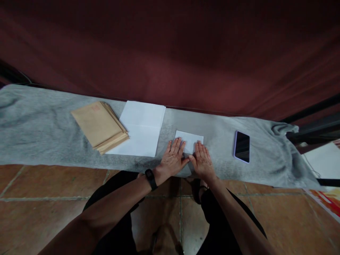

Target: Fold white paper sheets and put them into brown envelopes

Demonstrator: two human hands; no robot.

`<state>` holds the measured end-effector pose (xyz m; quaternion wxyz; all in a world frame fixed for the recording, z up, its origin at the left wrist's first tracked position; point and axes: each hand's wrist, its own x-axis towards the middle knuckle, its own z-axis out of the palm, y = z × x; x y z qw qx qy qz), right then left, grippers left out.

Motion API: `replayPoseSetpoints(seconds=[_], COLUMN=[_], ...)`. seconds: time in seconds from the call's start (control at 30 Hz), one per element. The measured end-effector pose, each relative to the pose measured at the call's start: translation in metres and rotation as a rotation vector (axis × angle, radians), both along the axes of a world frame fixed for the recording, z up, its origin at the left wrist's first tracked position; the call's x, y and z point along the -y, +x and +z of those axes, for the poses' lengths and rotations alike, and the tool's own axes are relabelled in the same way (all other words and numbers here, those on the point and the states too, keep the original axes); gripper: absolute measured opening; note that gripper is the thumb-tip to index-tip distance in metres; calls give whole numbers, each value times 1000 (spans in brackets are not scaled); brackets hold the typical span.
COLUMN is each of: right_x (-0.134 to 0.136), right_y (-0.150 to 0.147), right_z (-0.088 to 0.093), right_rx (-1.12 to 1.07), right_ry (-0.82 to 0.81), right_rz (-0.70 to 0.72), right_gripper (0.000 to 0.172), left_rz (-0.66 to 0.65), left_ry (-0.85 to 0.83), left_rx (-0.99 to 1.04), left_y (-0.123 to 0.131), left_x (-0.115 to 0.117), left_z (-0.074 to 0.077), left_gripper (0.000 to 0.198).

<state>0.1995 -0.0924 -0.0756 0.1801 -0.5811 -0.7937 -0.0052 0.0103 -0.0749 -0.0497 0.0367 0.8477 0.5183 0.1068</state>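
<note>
A small white sheet of paper (189, 137), which looks folded, lies on the grey cloth in front of me. My left hand (173, 156) rests flat on its left side, fingers stretched out. On its right side lies my right hand (203, 159), flat as well, with the thumbs almost meeting near the lower edge. The hands hide much of the paper's sides and lower part. Left of my hands is a stack of larger white sheets (145, 132) with a crease across the middle. A pile of brown paper envelopes (97, 122) overlaps that stack's left edge.
A phone in a purple case (242, 146) lies to the right on the grey cloth (39, 127), which covers a long narrow surface. Behind it hangs a dark red curtain (170, 81). At the far right are a white sheet-like object (324, 161) and a colourful printed sheet (328, 202).
</note>
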Motion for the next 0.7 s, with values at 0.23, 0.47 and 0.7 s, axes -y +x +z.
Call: replayPoseSetpoints(seconds=[0.23,0.47,0.7], right_x=[3,0,-20], right_y=[8,9,-12], right_z=[1,8,27], right_rx=[-7,-52,-163], right_ry=[-14,-44,-151], right_rz=[-16,-35,-63], right_gripper=[71,68,65], left_rz=[39,60,-24], left_ry=[-9,0,35], left_rx=[-11,-8,22], left_y=[-6,-5,6], left_x=[-1,-1,-17], left_z=[2,3,3], left_gripper=[86,81,61])
